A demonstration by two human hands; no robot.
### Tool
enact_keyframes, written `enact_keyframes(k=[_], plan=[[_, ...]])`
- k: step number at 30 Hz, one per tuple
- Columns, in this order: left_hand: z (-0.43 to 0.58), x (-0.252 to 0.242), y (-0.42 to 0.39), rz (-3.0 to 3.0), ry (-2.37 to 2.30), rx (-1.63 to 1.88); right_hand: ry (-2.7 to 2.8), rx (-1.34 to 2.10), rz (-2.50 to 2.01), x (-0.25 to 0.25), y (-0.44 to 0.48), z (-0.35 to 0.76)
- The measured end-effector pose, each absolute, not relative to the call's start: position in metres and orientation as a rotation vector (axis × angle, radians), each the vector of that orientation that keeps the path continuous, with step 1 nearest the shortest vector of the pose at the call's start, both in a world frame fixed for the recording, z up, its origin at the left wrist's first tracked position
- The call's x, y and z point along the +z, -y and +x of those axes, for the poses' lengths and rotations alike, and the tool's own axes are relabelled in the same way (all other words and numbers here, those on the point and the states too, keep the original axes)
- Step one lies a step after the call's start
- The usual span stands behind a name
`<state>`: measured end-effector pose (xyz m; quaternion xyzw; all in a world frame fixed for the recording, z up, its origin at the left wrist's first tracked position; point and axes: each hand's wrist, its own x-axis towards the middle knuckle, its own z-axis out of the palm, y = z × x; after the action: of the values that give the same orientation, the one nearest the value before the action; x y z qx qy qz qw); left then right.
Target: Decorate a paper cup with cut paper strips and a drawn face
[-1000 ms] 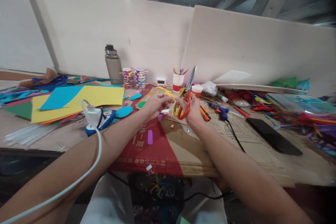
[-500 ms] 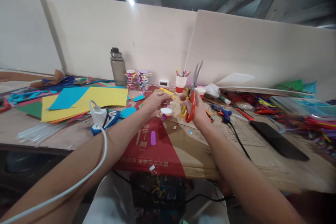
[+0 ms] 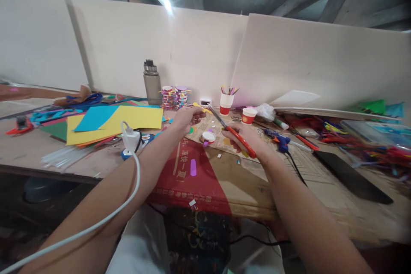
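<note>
My left hand (image 3: 189, 119) pinches a small yellow paper strip (image 3: 202, 107) between thumb and fingers, above the cardboard. In my right hand (image 3: 245, 137) are scissors (image 3: 240, 140) with orange-red handles, their blades pointing up and left toward the strip's right end. Whether the blades touch the paper I cannot tell. Below and between my hands sits a small round white piece (image 3: 208, 137) with purple tabs at its edge. A loose purple paper strip (image 3: 193, 167) lies on the red part of the cardboard (image 3: 205, 186).
Left are yellow paper sheets (image 3: 141, 117) and a white plug (image 3: 131, 139) whose cable crosses my left forearm. At the back stand a bottle (image 3: 152, 83), decorated stacks (image 3: 181, 97) and paper cups (image 3: 248, 115). Right lie a glue gun (image 3: 282, 143) and a black phone (image 3: 351, 177).
The scissors have swung from pointing upright to pointing left, toward the yellow strip. My right hand has turned with them. The view has shifted slightly left.
</note>
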<state>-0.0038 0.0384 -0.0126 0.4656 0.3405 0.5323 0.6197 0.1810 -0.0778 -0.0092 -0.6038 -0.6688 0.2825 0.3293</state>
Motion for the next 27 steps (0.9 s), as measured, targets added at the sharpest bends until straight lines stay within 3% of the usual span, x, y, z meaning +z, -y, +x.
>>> enact_keyframes(k=[27], plan=[[-0.007,-0.003,-0.04,0.983,-0.802,1.141,1.884,0.77,-1.596,-0.006,0.083,0.186]])
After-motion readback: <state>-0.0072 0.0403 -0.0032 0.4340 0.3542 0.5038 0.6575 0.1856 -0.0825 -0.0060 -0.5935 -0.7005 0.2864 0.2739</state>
